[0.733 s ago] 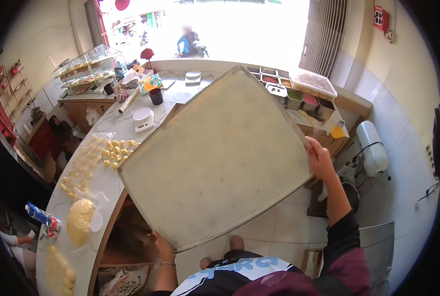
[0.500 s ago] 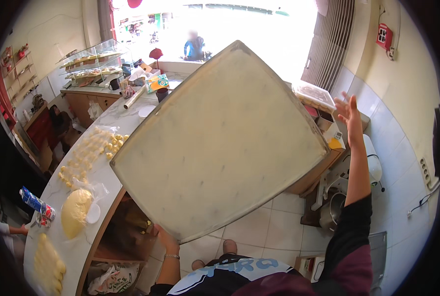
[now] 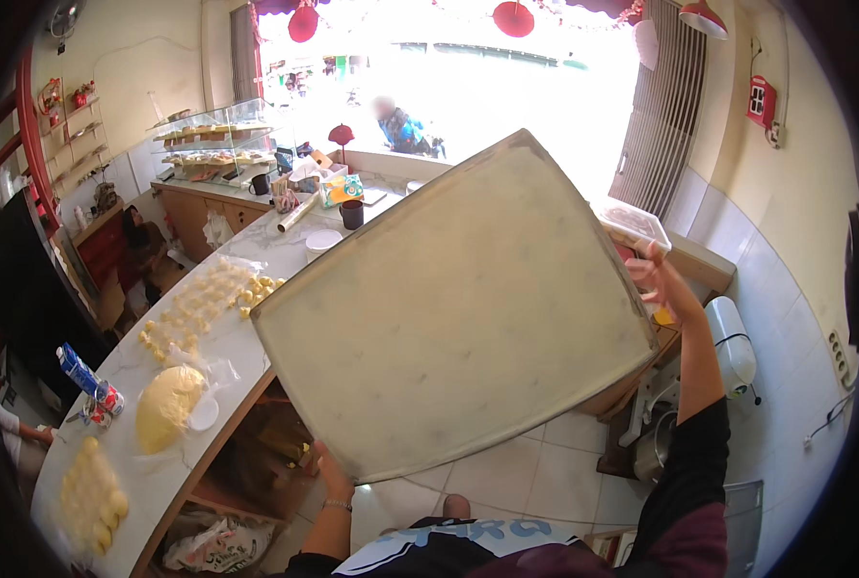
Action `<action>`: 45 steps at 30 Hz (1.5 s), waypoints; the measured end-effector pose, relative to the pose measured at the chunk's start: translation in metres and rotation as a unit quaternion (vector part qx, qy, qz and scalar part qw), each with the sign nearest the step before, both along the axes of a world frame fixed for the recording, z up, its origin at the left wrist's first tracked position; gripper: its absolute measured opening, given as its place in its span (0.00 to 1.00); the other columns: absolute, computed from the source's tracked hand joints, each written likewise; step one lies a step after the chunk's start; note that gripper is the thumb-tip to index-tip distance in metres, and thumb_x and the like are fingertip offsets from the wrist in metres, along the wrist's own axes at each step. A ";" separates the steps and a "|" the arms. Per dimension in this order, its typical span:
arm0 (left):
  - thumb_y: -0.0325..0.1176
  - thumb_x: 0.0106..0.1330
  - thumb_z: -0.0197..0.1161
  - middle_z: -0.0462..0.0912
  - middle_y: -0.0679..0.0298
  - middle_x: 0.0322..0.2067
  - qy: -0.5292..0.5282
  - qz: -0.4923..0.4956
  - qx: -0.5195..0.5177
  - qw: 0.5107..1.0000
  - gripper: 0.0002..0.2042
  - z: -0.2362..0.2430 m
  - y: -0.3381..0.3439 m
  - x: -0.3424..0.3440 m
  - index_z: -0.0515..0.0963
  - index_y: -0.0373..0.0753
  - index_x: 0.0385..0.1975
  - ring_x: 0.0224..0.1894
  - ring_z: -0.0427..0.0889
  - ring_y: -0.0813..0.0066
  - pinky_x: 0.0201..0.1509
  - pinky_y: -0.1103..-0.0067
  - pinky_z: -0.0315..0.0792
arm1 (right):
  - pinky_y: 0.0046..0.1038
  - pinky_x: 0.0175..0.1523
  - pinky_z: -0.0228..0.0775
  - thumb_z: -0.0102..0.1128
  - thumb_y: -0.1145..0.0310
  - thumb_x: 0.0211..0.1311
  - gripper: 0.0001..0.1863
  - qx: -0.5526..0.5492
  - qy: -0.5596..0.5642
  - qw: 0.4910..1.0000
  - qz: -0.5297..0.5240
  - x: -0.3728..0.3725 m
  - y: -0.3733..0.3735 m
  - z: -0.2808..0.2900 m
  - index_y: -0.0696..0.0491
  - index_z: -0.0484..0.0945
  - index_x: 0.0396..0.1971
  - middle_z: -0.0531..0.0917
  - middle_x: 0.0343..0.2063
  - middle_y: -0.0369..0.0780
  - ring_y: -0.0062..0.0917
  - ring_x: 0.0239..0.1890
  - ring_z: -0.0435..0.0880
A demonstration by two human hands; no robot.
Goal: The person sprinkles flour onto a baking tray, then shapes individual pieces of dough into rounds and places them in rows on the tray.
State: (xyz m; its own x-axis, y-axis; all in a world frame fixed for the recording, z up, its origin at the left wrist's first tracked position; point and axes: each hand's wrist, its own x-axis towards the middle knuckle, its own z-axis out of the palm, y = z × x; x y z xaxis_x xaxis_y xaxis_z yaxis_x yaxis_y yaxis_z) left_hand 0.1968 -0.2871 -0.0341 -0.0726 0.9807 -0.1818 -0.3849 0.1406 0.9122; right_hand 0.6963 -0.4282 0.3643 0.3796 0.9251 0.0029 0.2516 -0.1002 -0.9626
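Observation:
A large rectangular baking tray (image 3: 449, 318), pale with a worn darker rim, is held up tilted in front of me and fills the middle of the view. At its lower left corner my left hand (image 3: 333, 474) grips the edge, the fingers partly hidden by the tray. My right hand (image 3: 662, 284) is at the right edge with its fingers apart; whether the fingertips touch the rim I cannot tell. To the left, on the marble counter (image 3: 222, 385), lie a big yellow dough mass (image 3: 169, 409) under plastic and rows of small dough balls (image 3: 193, 303).
A carton (image 3: 80, 369), cans and a white lid (image 3: 204, 414) stand on the counter. Far left is a glass display case (image 3: 212, 140). A white mixer (image 3: 731, 342) stands on the right, near a lidded plastic box (image 3: 634, 223). Another person's arm (image 3: 25, 429) shows at the left edge.
My right hand has come down from above the tray's right side to its right edge. The view has shifted, and the tray appears lower and further right. My left hand keeps its grip.

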 end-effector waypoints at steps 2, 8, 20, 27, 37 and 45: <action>0.64 0.66 0.40 0.75 0.59 0.50 0.002 -0.018 -0.001 1.000 0.38 0.000 -0.001 0.000 0.68 0.28 0.53 0.51 0.75 0.70 0.55 0.76 0.68 | 0.24 0.61 0.56 0.38 0.38 0.66 0.37 -0.020 -0.206 0.977 -0.051 0.001 0.011 -0.039 0.59 0.63 0.58 0.71 0.54 0.39 0.22 0.56 0.66; 0.64 0.67 0.38 0.77 0.60 0.47 0.012 -0.002 0.017 1.000 0.38 0.021 -0.003 -0.015 0.70 0.28 0.51 0.47 0.75 0.73 0.51 0.78 0.69 | 0.23 0.59 0.58 0.36 0.42 0.70 0.35 0.075 -0.209 0.974 -0.054 -0.039 0.013 -0.059 0.62 0.69 0.53 0.77 0.47 0.40 0.22 0.52 0.71; 0.64 0.66 0.40 0.81 0.63 0.33 0.095 -0.029 0.014 0.995 0.36 0.058 0.041 -0.087 0.76 0.29 0.39 0.34 0.80 0.77 0.39 0.79 0.75 | 0.21 0.44 0.66 0.39 0.51 0.72 0.27 0.168 -0.142 0.949 -0.226 -0.088 -0.038 -0.204 0.63 0.75 0.41 0.80 0.33 0.36 0.18 0.37 0.75; 0.61 0.68 0.41 0.69 0.71 0.20 0.267 -0.109 0.100 0.952 0.32 0.026 0.042 -0.079 0.74 0.33 0.28 0.24 0.63 0.84 0.26 0.80 0.61 | 0.23 0.43 0.66 0.37 0.47 0.72 0.32 0.101 -0.060 0.944 -0.307 -0.059 -0.107 -0.322 0.66 0.75 0.39 0.81 0.31 0.39 0.21 0.34 0.75; 0.58 0.67 0.48 0.68 0.48 0.12 0.585 -0.216 0.234 0.746 0.28 0.241 0.105 0.008 0.73 0.32 0.28 0.14 0.69 0.59 0.20 0.69 0.63 | 0.28 0.36 0.65 0.41 0.50 0.70 0.30 -0.092 0.067 0.837 -0.534 -0.147 -0.111 -0.530 0.64 0.78 0.30 0.78 0.23 0.36 0.23 0.26 0.70; 0.52 0.62 0.59 0.80 0.42 0.29 0.576 -0.215 0.355 0.704 0.30 0.288 0.115 0.076 0.72 0.24 0.45 0.32 0.81 0.49 0.37 0.70 0.73 | 0.28 0.39 0.66 0.41 0.48 0.70 0.31 -0.074 0.155 0.841 -0.513 -0.147 -0.028 -0.547 0.66 0.76 0.29 0.79 0.24 0.40 0.27 0.28 0.73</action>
